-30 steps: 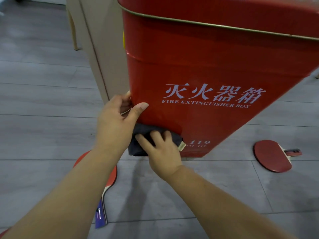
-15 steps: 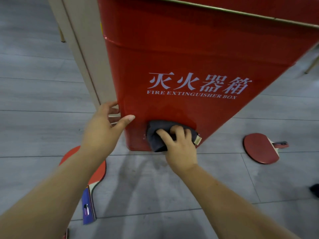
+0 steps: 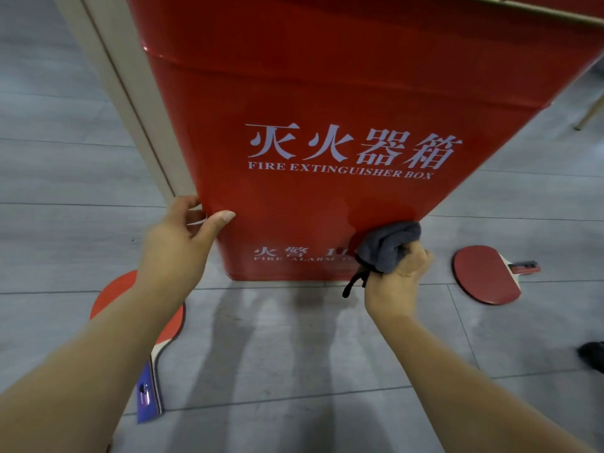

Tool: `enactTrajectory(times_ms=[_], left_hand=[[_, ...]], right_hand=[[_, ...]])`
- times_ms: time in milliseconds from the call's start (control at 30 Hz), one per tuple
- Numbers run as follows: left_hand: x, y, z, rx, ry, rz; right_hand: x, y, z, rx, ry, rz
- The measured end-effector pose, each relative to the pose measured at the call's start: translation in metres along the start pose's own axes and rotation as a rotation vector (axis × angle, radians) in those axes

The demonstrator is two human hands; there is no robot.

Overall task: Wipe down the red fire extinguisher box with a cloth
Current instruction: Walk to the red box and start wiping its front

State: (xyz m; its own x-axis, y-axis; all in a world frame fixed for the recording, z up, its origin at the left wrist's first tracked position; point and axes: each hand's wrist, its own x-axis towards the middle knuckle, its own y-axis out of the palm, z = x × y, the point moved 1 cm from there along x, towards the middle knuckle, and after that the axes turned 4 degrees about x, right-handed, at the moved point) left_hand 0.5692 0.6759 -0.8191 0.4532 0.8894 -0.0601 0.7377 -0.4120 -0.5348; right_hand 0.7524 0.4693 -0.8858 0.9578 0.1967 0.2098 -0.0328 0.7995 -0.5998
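Two paddles [image 3: 483,276] [image 3: 109,294] on grey plank floor [image 3: 294,354] (red box [image 3: 327,93] between)

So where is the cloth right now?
In the head view the grey cloth is bunched in the right hand against the lower right edge of the red box, left of a red paddle.
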Motion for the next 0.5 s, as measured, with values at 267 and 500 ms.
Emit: enactTrajectory(times_ms=[267, 500], left_hand=[[0.006, -0.006, 0.003, 0.001, -0.012, 0.032], [0.011, -0.011, 0.002, -0.013, -0.028, 0.071]], right_hand=[[-0.028, 0.034, 0.017, 0.083, -0.189, 0.097], [-0.073, 0.088, 0.054, 0.019, -0.458, 0.225]])
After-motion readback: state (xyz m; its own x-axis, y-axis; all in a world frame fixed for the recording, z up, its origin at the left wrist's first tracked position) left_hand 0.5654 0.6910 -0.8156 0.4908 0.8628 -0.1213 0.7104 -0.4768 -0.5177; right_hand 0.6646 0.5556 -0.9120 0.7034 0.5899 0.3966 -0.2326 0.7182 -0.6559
